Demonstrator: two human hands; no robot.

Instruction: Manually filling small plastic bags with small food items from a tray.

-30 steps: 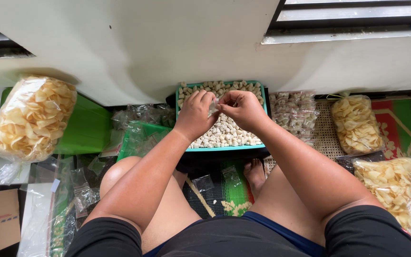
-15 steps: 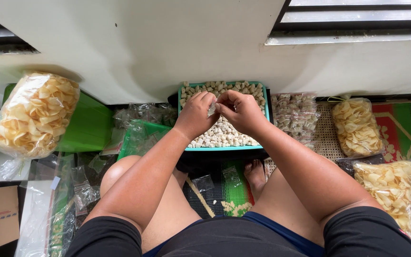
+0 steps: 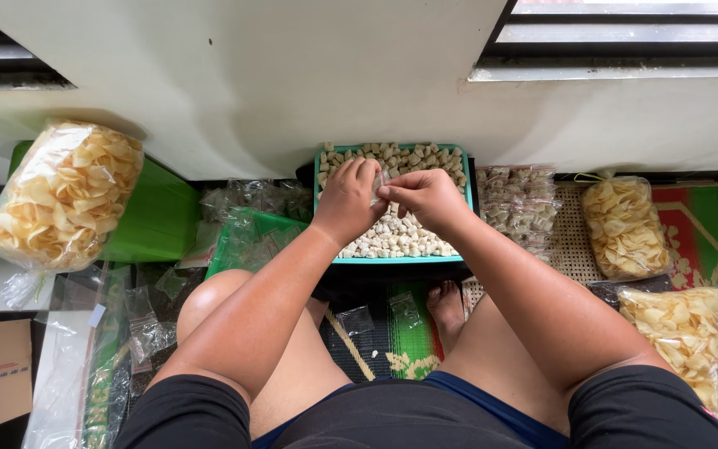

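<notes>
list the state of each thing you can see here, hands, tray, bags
left hand: pinched on the small clear bag
right hand: pinched on the same bag
small clear bag: held between both hands above the tray
teal tray: full of small pale pieces
big cracker bag: full, tied shut, on a green box
two cracker bags: full, lying on the mat
pile of small filled packets: stacked right of the tray

Our clothing, seen from above

We wear black shorts (image 3: 409,416) with a dark blue hem of a shirt (image 3: 492,407) above them; our arms, legs and foot (image 3: 445,301) are bare.
</notes>
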